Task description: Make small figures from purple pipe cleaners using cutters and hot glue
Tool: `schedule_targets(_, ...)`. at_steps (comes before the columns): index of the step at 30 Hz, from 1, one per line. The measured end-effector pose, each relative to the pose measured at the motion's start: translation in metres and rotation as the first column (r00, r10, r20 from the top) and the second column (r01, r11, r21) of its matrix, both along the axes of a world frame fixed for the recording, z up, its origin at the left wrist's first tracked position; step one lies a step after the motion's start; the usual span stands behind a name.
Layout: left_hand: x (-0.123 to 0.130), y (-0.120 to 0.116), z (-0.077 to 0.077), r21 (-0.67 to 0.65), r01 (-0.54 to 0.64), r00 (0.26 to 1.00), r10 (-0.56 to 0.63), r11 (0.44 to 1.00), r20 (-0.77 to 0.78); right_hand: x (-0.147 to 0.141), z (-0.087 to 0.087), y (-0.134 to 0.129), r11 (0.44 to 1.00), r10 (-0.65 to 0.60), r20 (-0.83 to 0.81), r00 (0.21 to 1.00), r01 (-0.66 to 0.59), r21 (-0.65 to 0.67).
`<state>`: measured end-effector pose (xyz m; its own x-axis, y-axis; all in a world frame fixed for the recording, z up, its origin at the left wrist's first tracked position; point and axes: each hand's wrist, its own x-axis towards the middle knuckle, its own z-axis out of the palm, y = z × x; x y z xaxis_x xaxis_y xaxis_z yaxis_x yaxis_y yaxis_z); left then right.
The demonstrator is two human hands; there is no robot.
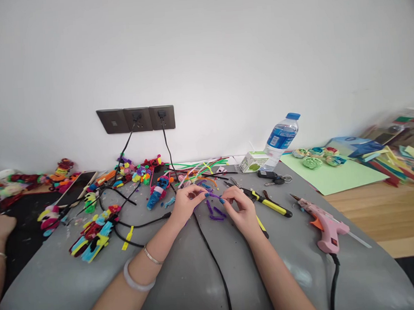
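Between my two hands runs a short purple pipe cleaner (214, 196), held just above the grey table. My left hand (188, 200) pinches its left end between thumb and finger. At its right end, my right hand (238, 205) grips it the same way. Several short purple pipe cleaner pieces (217, 215) lie on the table below and between the hands. Pliers with yellow and black handles (271, 206) rest just right of my right hand, partly hidden by it. A blue pipe cleaner figure (156, 196) lies to the left of my left hand.
A pink glue gun (329, 229) lies at the right, its cord running forward. Behind stand a water bottle (279, 141) and a drink carton (253, 161), near car keys (278, 179). Colourful pipe cleaner figures (94, 234) and black cables spread leftward. Another person's hand (0, 228) is at far left.
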<state>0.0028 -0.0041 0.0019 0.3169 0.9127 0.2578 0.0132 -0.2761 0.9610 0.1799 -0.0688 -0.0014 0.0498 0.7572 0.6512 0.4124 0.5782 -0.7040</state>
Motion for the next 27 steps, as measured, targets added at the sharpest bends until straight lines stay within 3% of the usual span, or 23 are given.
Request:
schedule_targets(12,0.001,0.0,-0.002,0.005,-0.016,0.999,0.017,1.0,-0.04,0.0,-0.002,0.0,0.999,0.003,-0.011,1.0,-0.003,-0.04)
schedule_targets(19,0.003,-0.003,0.001,0.01,0.047,0.999,-0.046,0.999,-0.023,0.001,-0.006,0.001,0.995,-0.023,-0.073,0.997,0.016,-0.101)
schedule_targets(27,0.002,-0.005,0.002,0.11,0.057,0.998,-0.052,0.992,-0.043,0.004,-0.018,0.004,0.987,-0.047,-0.152,0.987,0.022,-0.161)
